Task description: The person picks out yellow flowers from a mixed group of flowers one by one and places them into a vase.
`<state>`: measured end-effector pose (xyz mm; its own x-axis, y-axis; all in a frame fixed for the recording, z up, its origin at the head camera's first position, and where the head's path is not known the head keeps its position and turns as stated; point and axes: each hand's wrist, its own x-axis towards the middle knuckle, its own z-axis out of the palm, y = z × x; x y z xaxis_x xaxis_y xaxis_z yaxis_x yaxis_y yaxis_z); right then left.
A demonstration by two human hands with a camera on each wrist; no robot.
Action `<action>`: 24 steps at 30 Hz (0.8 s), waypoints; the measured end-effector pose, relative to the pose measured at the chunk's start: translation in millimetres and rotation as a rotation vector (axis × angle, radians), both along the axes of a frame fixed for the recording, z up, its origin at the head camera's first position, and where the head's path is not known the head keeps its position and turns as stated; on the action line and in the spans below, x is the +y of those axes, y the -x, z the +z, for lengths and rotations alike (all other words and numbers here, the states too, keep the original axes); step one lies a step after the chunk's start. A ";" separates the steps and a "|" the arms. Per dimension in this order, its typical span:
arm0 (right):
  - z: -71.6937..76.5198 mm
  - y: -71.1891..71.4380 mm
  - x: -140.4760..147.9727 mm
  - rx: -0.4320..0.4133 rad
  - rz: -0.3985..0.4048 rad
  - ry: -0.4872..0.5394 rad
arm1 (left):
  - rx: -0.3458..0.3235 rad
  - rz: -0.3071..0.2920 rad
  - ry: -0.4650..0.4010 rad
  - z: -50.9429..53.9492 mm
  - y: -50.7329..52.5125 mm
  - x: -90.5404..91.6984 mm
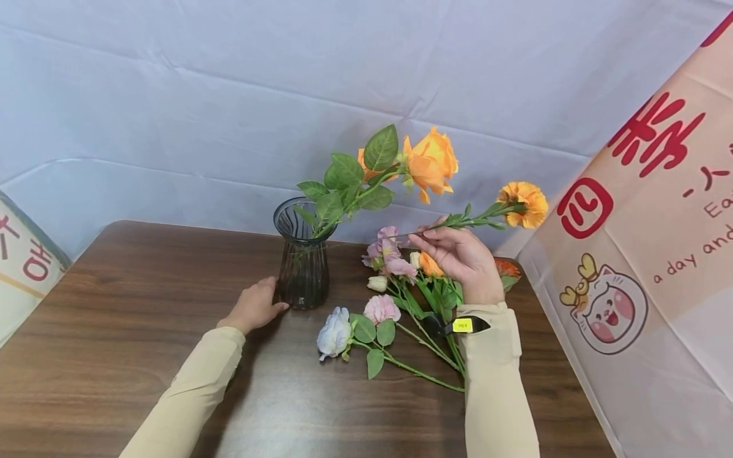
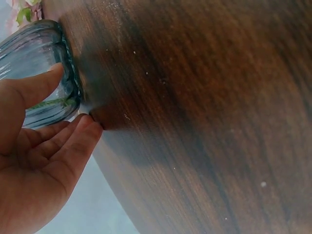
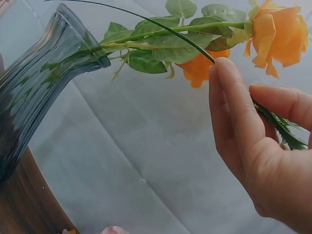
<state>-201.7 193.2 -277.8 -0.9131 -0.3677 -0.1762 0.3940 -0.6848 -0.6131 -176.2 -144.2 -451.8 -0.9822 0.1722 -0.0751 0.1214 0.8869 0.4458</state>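
A ribbed dark glass vase (image 1: 303, 273) stands upright near the table's back edge. Orange roses (image 1: 429, 162) with green leaves lean out of its mouth to the right. At its base is my left hand (image 1: 254, 307); the left wrist view has the thumb across the near side of the vase (image 2: 36, 53) and the fingers around the far side. My right hand (image 1: 460, 257) pinches an orange carnation (image 1: 522, 205) by its stem between thumb and fingers. The bloom points right, and the thin stem (image 3: 165, 28) reaches left toward the vase's mouth, apparently outside it.
Several flowers lie on the wooden table (image 1: 143, 305) below my right hand: a pale blue rose (image 1: 334, 334), a pink flower (image 1: 382, 309), purple blossoms (image 1: 395, 264) and a red-orange one (image 1: 507, 268). A pale cloth backdrop (image 1: 229, 114) hangs behind; a printed banner (image 1: 658, 191) is at right.
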 end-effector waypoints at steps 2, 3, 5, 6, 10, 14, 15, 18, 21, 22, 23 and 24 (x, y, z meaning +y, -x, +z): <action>1.1 1.1 -0.9 -0.016 -0.012 0.007 | 0.005 -0.002 0.000 0.2 -0.1 -0.2; 1.6 1.6 -1.3 -0.023 -0.020 0.008 | 0.008 -0.004 -0.001 0.3 -0.2 -0.2; 2.7 2.5 -2.2 -0.038 -0.030 0.020 | 0.011 -0.005 -0.003 1.0 -0.4 -0.2; 3.1 3.0 -2.5 -0.046 -0.036 0.028 | 0.011 -0.005 -0.004 1.2 -0.5 -0.2; 5.2 3.8 -3.4 -0.066 -0.061 0.052 | 0.010 -0.004 -0.008 1.7 -0.8 -0.2; 7.1 4.4 -3.4 -0.076 -0.082 0.058 | 0.012 -0.005 -0.012 1.8 -1.0 -0.6; 7.5 4.5 -3.3 -0.081 -0.086 0.060 | 0.012 -0.005 -0.012 1.8 -1.1 -0.6; 8.6 5.2 -3.2 -0.090 -0.091 0.065 | 0.009 -0.005 -0.013 2.0 -1.3 -0.6; 9.6 5.7 -3.1 -0.101 -0.098 0.063 | 0.002 -0.001 -0.015 2.3 -1.6 -0.3; 10.0 5.9 -3.2 -0.103 -0.100 0.060 | 0.002 -0.001 -0.014 2.4 -1.7 -0.3; 10.4 6.0 -3.3 -0.104 -0.100 0.058 | 0.001 0.000 -0.014 2.6 -1.9 -0.1; 10.7 6.1 -3.4 -0.103 -0.101 0.052 | 0.002 0.000 -0.014 2.8 -2.0 -0.1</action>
